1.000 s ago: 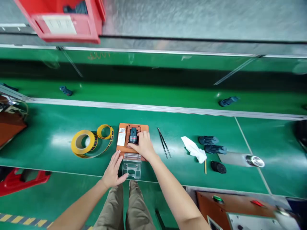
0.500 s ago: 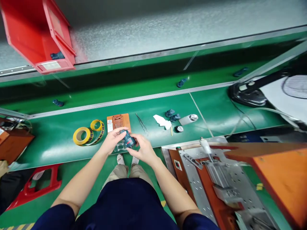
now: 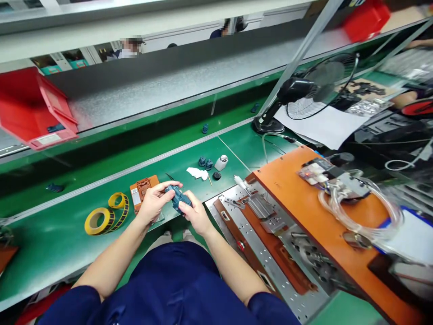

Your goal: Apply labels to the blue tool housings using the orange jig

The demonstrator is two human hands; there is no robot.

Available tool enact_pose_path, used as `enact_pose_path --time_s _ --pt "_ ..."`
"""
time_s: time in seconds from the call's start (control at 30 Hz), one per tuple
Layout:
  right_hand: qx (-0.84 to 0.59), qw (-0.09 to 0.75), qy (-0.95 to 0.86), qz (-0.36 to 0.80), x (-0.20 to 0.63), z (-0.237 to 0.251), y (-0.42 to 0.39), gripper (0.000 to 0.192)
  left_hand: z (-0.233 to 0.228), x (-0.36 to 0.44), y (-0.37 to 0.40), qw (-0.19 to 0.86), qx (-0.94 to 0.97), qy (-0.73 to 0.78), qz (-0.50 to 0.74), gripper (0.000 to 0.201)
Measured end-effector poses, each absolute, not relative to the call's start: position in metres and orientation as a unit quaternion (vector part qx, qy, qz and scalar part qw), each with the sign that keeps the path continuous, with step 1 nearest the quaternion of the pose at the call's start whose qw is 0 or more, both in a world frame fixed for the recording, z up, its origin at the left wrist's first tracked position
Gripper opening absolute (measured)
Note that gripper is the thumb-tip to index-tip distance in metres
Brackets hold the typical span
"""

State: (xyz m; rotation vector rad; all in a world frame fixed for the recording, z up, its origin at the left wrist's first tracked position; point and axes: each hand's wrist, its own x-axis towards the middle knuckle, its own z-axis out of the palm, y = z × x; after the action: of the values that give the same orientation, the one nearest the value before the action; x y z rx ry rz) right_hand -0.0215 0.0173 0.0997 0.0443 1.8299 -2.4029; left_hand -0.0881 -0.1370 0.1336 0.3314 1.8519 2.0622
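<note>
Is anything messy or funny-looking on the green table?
A little. The yellow tape roll has a long strip unwound and curling loose beside it. A crumpled white cloth lies by the small dark parts. Nothing looks spilled or broken. Both hands hold a blue part.

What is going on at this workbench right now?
A person seated at a green bench holds a small dark blue part in both hands, the left hand gripping one end and the right hand the other, just above the bench edge. Behind the hands sits an orange fixture, with rolls of yellow tape to the left. More dark parts and a white cloth lie farther back. A metal and orange machine stands at the right.
</note>
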Motion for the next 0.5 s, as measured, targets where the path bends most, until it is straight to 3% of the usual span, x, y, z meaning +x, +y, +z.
enact_pose_path --time_s 0.5 --pt "0.162 -0.031 0.525 -0.835 -0.01 0.13 -0.069 0.046 0.148 -0.113 -0.182 0.225 0.231 0.604 0.729 0.03"
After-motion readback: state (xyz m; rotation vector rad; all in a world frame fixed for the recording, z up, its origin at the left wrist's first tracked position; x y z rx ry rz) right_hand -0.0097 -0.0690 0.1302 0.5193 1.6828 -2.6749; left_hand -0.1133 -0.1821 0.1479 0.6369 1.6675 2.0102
